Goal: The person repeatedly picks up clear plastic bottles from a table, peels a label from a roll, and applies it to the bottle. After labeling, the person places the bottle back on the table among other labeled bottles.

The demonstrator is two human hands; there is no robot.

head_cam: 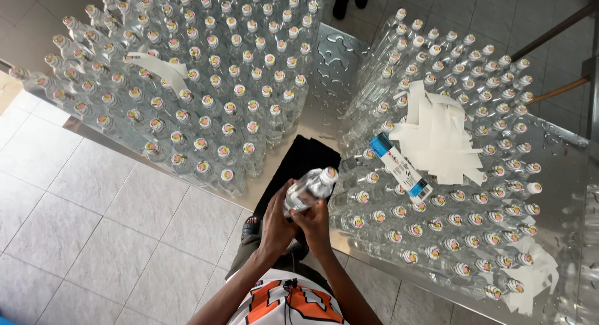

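A wet metal bench (334, 75) stands on a pale tiled floor (93, 225), crowded with 2 blocks of clear capped bottles, one at the left (187, 81) and one at the right (449, 194). White label strips (437, 137) and a blue-ended label strip (400, 166) lie on the right block. Near the bench edge, the left hand (277, 222) and right hand (312, 222) hold 1 clear bottle (309, 189), tilted, fingers clenched around its body.

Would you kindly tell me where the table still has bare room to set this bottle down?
Bare metal shows in the wedge between the left bottle block and the right bottle block, narrowing toward the black cloth. Another strip runs along the far right edge. Both blocks are tightly packed, the right one topped with white label strips.
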